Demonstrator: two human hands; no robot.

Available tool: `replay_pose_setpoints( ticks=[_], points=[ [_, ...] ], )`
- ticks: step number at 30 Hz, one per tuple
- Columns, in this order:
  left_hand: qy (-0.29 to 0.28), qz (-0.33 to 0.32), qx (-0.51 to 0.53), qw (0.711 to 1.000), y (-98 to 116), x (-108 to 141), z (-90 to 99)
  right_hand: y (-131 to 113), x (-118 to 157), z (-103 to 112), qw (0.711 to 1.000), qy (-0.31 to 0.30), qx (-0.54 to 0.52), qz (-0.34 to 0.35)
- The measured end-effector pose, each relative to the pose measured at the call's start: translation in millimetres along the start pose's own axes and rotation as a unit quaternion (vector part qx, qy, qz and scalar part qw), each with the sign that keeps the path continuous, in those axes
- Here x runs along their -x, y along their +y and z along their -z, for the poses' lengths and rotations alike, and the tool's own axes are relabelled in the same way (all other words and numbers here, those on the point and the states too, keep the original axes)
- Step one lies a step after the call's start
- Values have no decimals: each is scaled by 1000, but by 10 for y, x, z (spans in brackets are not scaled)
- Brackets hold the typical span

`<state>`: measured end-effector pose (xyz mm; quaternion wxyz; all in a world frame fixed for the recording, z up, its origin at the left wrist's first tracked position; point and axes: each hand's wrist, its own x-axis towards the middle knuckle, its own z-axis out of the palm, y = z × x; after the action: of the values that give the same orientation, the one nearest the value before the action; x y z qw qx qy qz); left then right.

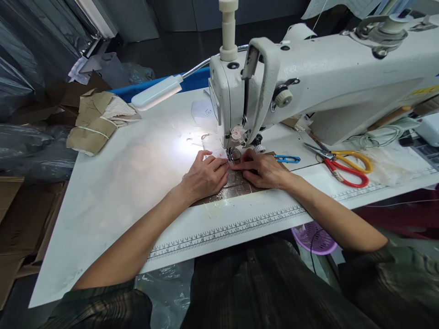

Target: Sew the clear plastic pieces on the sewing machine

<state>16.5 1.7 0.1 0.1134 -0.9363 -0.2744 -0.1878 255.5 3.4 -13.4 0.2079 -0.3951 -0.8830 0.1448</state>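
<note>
Head view: the brown sheet (236,189), near the front edge of the bench (120,192), appears thin, light and slick, best steadied flat from both sides; left hand (208,174) half-curled, right hand (262,170) loosely bunched; whether either grips cannot be told.

Table (113,201) with sewing machine (329,68), sheet (233,191) beneath its head; bundle (92,121) at far left, scissors (329,155) at right

L hand (208,176) & R hand (262,170) rest on brown sheet (236,190) nr sewing m/c (325,68); blue snips (288,159) beside R hand, scissors (329,155) farther out.
</note>
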Motion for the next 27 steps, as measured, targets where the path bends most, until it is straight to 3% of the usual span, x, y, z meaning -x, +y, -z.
replay_pose_setpoints(
  ticks=[14, 27],
  points=[
    [-18, 12, -6, 1000, 10, -3, -3, -44, 44, -47, 999, 32, 17, 10],
    [-52, 49, -40, 997, 50, -39, -56, -133, 35, -40, 996, 5, 92, 10]
  ],
)
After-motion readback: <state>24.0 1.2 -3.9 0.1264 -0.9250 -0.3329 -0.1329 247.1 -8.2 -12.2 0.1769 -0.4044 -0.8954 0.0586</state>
